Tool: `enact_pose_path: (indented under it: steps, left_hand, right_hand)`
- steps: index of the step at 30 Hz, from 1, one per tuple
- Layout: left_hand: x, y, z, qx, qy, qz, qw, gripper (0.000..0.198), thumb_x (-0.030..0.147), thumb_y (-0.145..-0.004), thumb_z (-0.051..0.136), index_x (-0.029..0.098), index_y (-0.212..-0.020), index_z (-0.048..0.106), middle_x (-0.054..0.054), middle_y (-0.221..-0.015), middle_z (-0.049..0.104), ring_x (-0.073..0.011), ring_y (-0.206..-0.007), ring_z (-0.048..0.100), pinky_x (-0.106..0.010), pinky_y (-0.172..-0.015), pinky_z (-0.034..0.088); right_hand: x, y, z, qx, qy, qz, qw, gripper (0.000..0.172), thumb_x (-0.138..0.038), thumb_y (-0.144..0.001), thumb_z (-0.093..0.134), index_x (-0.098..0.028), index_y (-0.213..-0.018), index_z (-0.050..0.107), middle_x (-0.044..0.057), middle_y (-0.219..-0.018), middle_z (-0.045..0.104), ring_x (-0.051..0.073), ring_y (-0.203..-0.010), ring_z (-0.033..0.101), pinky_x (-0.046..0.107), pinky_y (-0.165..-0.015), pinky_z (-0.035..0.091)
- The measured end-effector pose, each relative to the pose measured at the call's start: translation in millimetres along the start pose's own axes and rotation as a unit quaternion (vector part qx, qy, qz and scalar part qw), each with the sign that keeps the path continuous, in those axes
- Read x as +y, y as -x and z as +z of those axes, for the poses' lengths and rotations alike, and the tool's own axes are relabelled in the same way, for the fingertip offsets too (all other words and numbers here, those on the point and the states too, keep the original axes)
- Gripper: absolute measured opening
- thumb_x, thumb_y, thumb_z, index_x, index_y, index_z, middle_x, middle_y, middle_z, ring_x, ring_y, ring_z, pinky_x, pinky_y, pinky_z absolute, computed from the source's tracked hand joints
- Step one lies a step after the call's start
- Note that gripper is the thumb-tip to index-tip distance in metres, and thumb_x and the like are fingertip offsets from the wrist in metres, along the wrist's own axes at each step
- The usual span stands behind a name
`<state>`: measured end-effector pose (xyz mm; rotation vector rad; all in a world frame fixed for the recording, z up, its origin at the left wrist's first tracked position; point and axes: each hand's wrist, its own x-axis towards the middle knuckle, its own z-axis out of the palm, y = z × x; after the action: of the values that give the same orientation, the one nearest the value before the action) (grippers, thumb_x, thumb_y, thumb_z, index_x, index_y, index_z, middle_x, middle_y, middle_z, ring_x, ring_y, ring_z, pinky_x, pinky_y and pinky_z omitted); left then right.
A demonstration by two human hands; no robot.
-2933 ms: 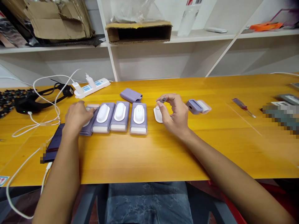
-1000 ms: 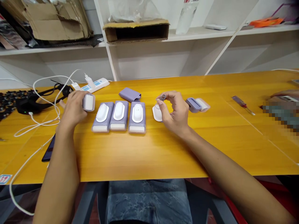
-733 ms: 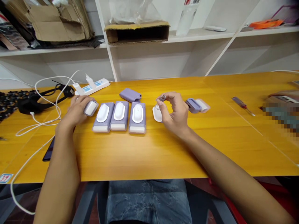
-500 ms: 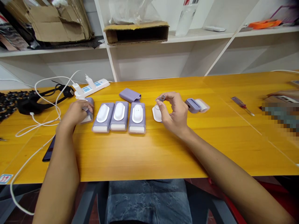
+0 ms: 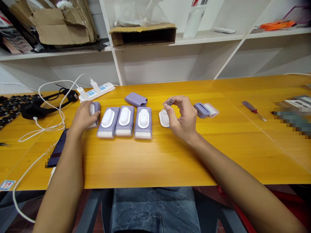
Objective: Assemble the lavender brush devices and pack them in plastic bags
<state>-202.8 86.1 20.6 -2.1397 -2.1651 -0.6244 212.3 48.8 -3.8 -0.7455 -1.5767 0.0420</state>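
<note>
My left hand is closed round a purple device with a white top at the left end of a row; its fingers partly cover it. Beside it lie three matching purple devices, each with a white oval piece on top. My right hand is pinching a small coiled metal spring between thumb and forefinger. Thin loops of wire show just below that grip. Under these fingers sits a white rounded piece, partly hidden. An empty purple sleeve lies behind the row.
Right of my right hand lies another purple part with a clear end. A screwdriver is farther right. On the left are a power strip, white cables, a black headset and a dark phone. Shelves stand behind the table.
My left hand has shifted its grip on the leftmost device, and its thumb now shows on the device's near side. The right hand stays almost still. At far right, another person's hand has left view.
</note>
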Motion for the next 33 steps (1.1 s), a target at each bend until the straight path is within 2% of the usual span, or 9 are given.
enact_pose_path:
  steps: [4, 7, 12, 17, 21, 25, 29, 33]
  left_hand:
    - [1.4, 0.6, -4.6, -0.009, -0.009, 0.023, 1.0, 0.05, 0.04, -0.092, 0.068, 0.014, -0.134, 0.07, -0.017, -0.148, 0.068, -0.0385, -0.141, 0.063, -0.054, -0.127, 0.046]
    - [5.9, 1.4, -8.5, -0.017, -0.006, 0.039, 0.999, 0.038, 0.043, -0.095, 0.065, 0.016, -0.119, 0.075, -0.017, -0.138, 0.073, -0.0383, -0.135, 0.066, -0.053, -0.124, 0.049]
    - [10.5, 2.5, -11.6, -0.012, 0.022, 0.067, 0.997, 0.033, 0.04, -0.091, 0.058, 0.02, -0.106, 0.08, -0.014, -0.126, 0.081, -0.037, -0.125, 0.073, -0.052, -0.12, 0.053]
    - [13.4, 2.9, -11.7, -0.007, 0.031, 0.069, 0.997, 0.032, 0.04, -0.089, 0.059, 0.023, -0.103, 0.082, -0.011, -0.123, 0.083, -0.0376, -0.122, 0.075, -0.053, -0.117, 0.055]
    - [15.7, 2.9, -9.8, -0.002, 0.015, 0.07, 0.997, 0.033, 0.039, -0.09, 0.056, 0.022, -0.102, 0.081, -0.011, -0.122, 0.083, -0.0369, -0.124, 0.075, -0.052, -0.118, 0.054]
    - [17.1, 3.5, -9.0, -0.005, 0.0, 0.068, 0.998, 0.035, 0.039, -0.091, 0.053, 0.022, -0.104, 0.081, -0.011, -0.124, 0.084, -0.0353, -0.126, 0.076, -0.048, -0.12, 0.053]
    - [18.5, 3.9, -9.9, -0.007, -0.011, 0.058, 0.998, 0.035, 0.038, -0.091, 0.053, 0.021, -0.105, 0.08, -0.013, -0.126, 0.084, -0.0358, -0.128, 0.075, -0.049, -0.121, 0.053]
    - [20.2, 3.9, -11.2, -0.016, -0.025, 0.053, 0.998, 0.037, 0.037, -0.092, 0.051, 0.02, -0.106, 0.08, -0.014, -0.127, 0.084, -0.0368, -0.129, 0.075, -0.049, -0.121, 0.053]
  right_hand:
    - [0.1, -0.9, 0.1, 0.005, -0.007, -0.005, 1.0, 0.007, -0.026, -0.108, 0.067, -0.026, -0.114, 0.064, 0.006, -0.102, 0.074, 0.025, -0.097, 0.077, 0.047, -0.089, 0.065]
    - [0.0, -1.1, 0.3, 0.005, -0.001, -0.004, 1.0, 0.006, -0.027, -0.108, 0.066, -0.026, -0.114, 0.064, 0.006, -0.102, 0.074, 0.025, -0.097, 0.077, 0.046, -0.089, 0.065]
    - [0.5, -0.3, -0.2, -0.002, 0.003, 0.005, 1.0, 0.006, -0.03, -0.109, 0.066, -0.027, -0.114, 0.064, 0.006, -0.102, 0.075, 0.026, -0.097, 0.077, 0.048, -0.09, 0.065]
    - [-0.5, 1.7, 0.2, 0.001, -0.008, 0.017, 1.0, 0.007, -0.032, -0.109, 0.068, -0.028, -0.113, 0.065, 0.006, -0.102, 0.074, 0.026, -0.098, 0.076, 0.049, -0.091, 0.064]
    - [-1.1, -0.1, 1.5, 0.01, -0.088, 0.109, 0.99, 0.018, -0.042, -0.106, 0.074, -0.029, -0.111, 0.063, 0.004, -0.104, 0.074, 0.023, -0.098, 0.077, 0.046, -0.093, 0.065]
    - [7.6, -6.7, 0.2, 0.035, -0.182, 0.206, 0.961, 0.031, -0.05, -0.1, 0.083, -0.028, -0.103, 0.061, -0.001, -0.094, 0.074, 0.019, -0.084, 0.079, 0.039, -0.083, 0.067]
    - [21.2, -10.7, -1.9, 0.049, -0.2, 0.256, 0.944, 0.038, -0.053, -0.093, 0.089, -0.027, -0.099, 0.062, -0.002, -0.087, 0.075, 0.018, -0.075, 0.077, 0.036, -0.076, 0.066]
    - [25.9, -10.3, -1.1, 0.05, -0.216, 0.276, 0.935, 0.04, -0.053, -0.09, 0.092, -0.026, -0.098, 0.063, -0.002, -0.085, 0.074, 0.017, -0.071, 0.076, 0.034, -0.071, 0.064]
